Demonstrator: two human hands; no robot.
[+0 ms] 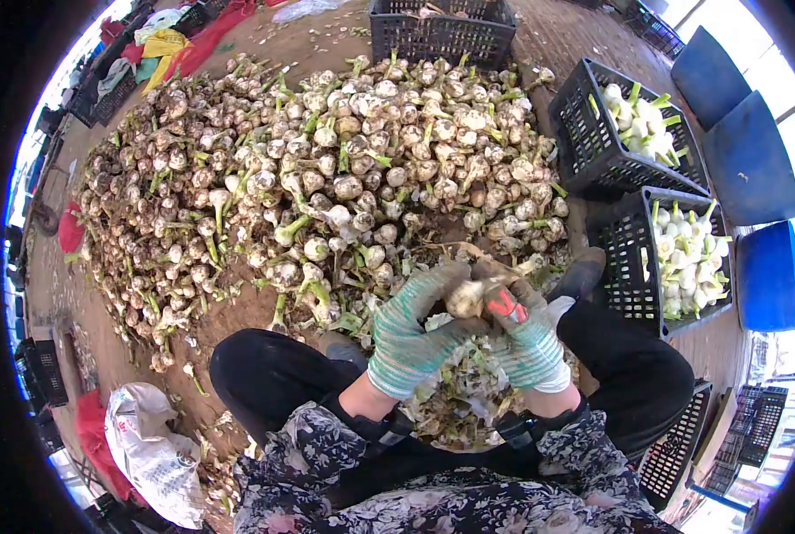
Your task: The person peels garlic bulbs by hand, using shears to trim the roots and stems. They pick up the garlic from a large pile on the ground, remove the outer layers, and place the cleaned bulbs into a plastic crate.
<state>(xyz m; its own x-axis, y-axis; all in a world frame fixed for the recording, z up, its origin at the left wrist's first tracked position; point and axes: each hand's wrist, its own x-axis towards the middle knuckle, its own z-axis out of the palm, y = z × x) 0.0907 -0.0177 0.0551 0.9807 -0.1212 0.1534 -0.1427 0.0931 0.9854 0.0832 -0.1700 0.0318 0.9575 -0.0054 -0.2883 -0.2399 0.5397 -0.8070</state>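
Note:
Both my hands wear green-and-white striped work gloves and meet over my lap. My left hand (415,331) is closed around a garlic bulb (465,300) with brownish, dirty skin. Right beside the bulb, my right hand (528,336) is closed on a small red tool (507,306), whose working end is hidden. A dry stalk (477,249) sticks out above the fingers. Between my legs lies a heap of peeled skins and leaf scraps (460,400). The large pile of untrimmed garlic (353,169) spreads in front of me, soil on many bulbs.
At my right, two black crates (584,133) (633,267) hold clean white garlic with short green stems. Behind them stand blue bins (751,160). Another black crate (442,36) sits beyond the pile. A white sack (153,454) lies at lower left.

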